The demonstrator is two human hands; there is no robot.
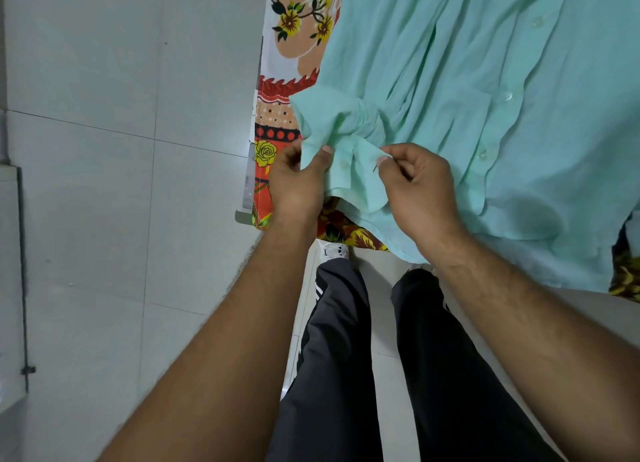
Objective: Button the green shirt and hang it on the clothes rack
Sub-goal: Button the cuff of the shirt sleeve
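Note:
The light green shirt [502, 91] lies spread on a table covered with a flowered cloth [277, 115]. Its front placket runs down the right side with three pale buttons in a row, one of them [504, 96] near the middle. A sleeve cuff [332, 125] is bunched at the shirt's near left edge. My left hand [298, 181] pinches the cuff's left flap between thumb and fingers. Beside it, my right hand [412, 188] pinches the cuff's right flap with curled fingers. A small button [343, 164] shows on the cuff between the two hands.
The table's corner [244, 215] sits just left of my left hand. Grey floor tiles [104, 184] fill the left side. My legs in dark trousers [346, 357] and a white shoe [334, 250] stand below the table edge.

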